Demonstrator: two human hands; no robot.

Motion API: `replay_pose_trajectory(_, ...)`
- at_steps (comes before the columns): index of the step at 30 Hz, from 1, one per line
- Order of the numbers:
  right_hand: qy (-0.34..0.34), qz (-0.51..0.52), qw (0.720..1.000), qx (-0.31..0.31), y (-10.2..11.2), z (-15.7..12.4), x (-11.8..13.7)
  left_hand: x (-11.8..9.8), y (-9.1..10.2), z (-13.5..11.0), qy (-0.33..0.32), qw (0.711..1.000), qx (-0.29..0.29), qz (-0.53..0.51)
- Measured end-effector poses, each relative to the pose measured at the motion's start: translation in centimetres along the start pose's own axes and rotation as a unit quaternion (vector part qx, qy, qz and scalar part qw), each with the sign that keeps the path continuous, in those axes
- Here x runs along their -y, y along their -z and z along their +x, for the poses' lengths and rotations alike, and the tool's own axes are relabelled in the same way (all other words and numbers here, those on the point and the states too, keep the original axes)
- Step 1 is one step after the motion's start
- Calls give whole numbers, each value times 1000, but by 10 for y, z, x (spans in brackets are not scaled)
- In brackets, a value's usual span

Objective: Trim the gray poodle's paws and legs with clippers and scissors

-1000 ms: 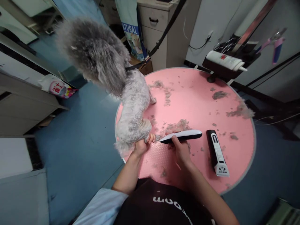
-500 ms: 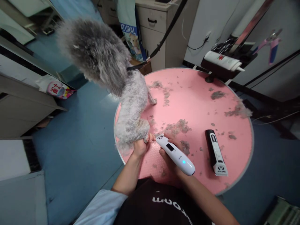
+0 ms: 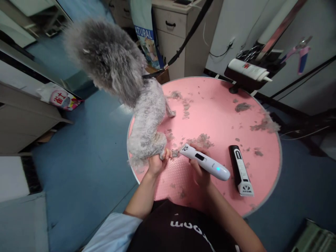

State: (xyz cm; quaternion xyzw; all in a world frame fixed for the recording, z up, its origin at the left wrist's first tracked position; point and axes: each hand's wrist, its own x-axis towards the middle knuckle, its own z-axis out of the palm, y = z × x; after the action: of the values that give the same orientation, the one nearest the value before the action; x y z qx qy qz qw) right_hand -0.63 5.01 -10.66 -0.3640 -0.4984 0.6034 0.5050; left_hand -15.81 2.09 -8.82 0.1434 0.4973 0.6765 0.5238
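A grey dog (image 3: 147, 112) with a closely trimmed body and a long fluffy head stands on a round pink table (image 3: 220, 112), turned away from me. My left hand (image 3: 157, 163) is closed around one of its hind legs, and the grey paw (image 3: 175, 153) sticks out past the fingers. White clippers (image 3: 206, 162) with a lit blue light are gripped in my right hand (image 3: 201, 169). The clipper blade is close to the paw; whether it touches, I cannot tell. A black and white pair of clippers (image 3: 240, 169) lies on the table to the right.
Loose tufts of cut hair (image 3: 202, 140) are scattered over the table. A black leash (image 3: 181, 49) runs from the dog's neck up to the right. At the far right edge, a holder carries a white bottle (image 3: 248, 69); pink-handled nail clippers (image 3: 300, 52) hang beyond.
My right hand has shifted the white clippers slightly right and turned them flatter. The paw now shows beyond my left fingers. The dog's body has barely moved.
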Motion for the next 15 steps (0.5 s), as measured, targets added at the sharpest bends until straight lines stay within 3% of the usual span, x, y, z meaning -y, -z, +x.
replay_pose_trajectory(2,-8,25,1000,-3,4,2,3,-4,-3,-1,12,1000,-12,-7)
replay_pose_trajectory(8,23,23,994,103,9,6,13,-11,-6,-2,30,999,-12,-32)
replay_pose_trajectory(15,56,-12,989,137,10,9,18,-14,-7,-2,42,999,-16,-21)
